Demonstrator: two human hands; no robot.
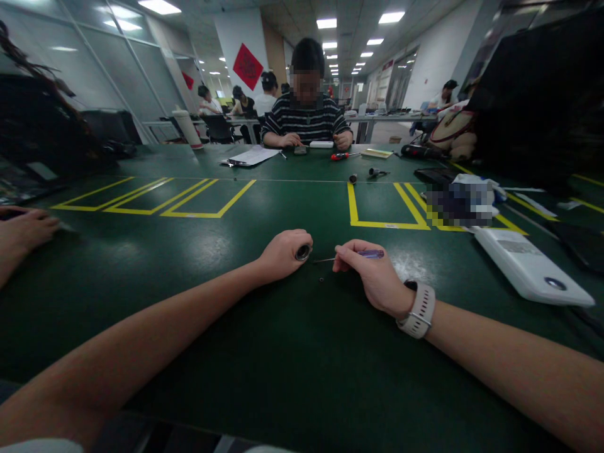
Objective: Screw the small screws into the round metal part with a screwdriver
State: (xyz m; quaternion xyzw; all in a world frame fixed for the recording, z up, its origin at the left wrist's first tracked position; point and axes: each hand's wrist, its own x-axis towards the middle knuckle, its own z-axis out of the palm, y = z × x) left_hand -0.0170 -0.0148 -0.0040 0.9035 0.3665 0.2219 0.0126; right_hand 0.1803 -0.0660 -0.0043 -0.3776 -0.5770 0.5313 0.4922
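Observation:
My left hand (pixel 284 257) is closed round a small cylindrical metal part (pixel 302 252), whose round open end faces right. In my right hand (pixel 370 274) is a thin screwdriver (pixel 370 254) with a purplish handle, gripped between thumb and fingers. Its narrow shaft points left at the metal part, with a small gap between them. A tiny dark ring-like piece (pixel 321 279) lies on the green table (pixel 302 352) just below the screwdriver's tip. Most of the cylindrical part is hidden inside my left fist.
Two dark metal connector-like pieces (pixel 377 172) lie ahead near yellow tape marks (pixel 389 225). A red screwdriver (pixel 340 156) and a clipboard (pixel 250 156) are farther off. A white device (pixel 533 267) sits at right. Another person's hand (pixel 26 233) rests at left; someone sits opposite.

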